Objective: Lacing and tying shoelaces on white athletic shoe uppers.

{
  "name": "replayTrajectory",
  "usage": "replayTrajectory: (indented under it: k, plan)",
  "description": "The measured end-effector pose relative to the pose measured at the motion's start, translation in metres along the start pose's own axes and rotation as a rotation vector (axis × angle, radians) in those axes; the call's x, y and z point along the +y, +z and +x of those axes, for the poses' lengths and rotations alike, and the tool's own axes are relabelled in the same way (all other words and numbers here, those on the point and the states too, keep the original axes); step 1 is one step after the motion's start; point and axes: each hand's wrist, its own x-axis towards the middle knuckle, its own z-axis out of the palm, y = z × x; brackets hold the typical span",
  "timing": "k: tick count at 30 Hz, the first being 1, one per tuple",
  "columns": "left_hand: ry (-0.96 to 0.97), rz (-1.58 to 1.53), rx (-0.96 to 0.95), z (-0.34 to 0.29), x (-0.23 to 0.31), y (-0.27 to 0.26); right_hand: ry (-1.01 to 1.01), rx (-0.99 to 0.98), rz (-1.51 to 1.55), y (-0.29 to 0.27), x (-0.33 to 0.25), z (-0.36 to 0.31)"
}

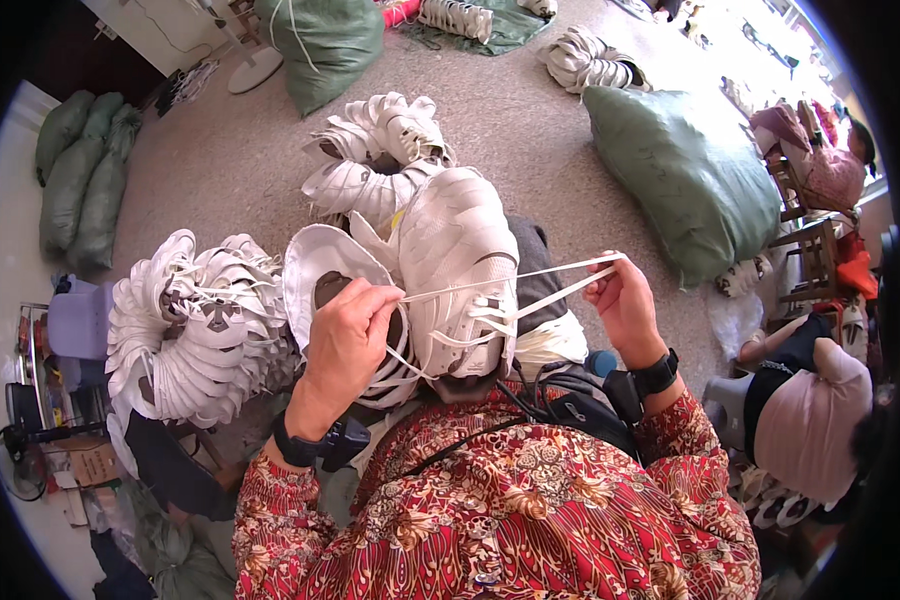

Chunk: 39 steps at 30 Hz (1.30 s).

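Observation:
Between my hands a white shoelace [457,289] is pulled taut, running from the front shoe upper. My left hand [345,335] is closed, pinching one stretch of lace between thumb and fingers. Out to the right, my right hand [625,308] pinches the lace at its raised fingertips. A stack of nested white shoe uppers [458,225] lies in front of my body, and lace loops cross the eyelets of the nearest upper [470,335]. Left of the stack, a rounded white upper [320,255] shows its dark inside, partly behind my left hand.
A curved bundle of laced uppers [190,330] stands at my left, another bundle [380,150] lies ahead on the floor. A large green sack [680,175] is at the right; another green sack [322,50] stands far off. A person in pink [810,420] sits close at my right.

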Motion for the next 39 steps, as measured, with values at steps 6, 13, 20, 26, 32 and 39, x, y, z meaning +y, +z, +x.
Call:
replayTrajectory:
  k: [6, 13, 20, 26, 32, 39]
  plan:
    - [-0.064, -0.116, 0.005, 0.002, 0.008, 0.003, -0.115, -0.031, -0.091, 0.014, -0.015, -0.003]
    - [-0.151, -0.348, -0.035, 0.004, 0.015, 0.015, -0.039, -0.308, 0.273, 0.001, -0.046, 0.003]
    - [-0.232, -0.528, -0.094, 0.002, 0.007, 0.021, -0.052, -0.382, 0.301, 0.006, -0.060, -0.005]
    - [-0.001, -0.203, -0.013, -0.001, 0.002, 0.021, -0.038, -0.344, 0.362, 0.003, -0.060, -0.006]
    - [0.142, 0.317, 0.028, 0.001, -0.001, 0.018, -0.041, -0.177, 0.357, -0.013, -0.049, 0.004]
    - [-0.106, -0.269, -0.096, 0.006, 0.026, 0.032, -0.507, -0.049, -0.866, -0.005, -0.017, 0.001]
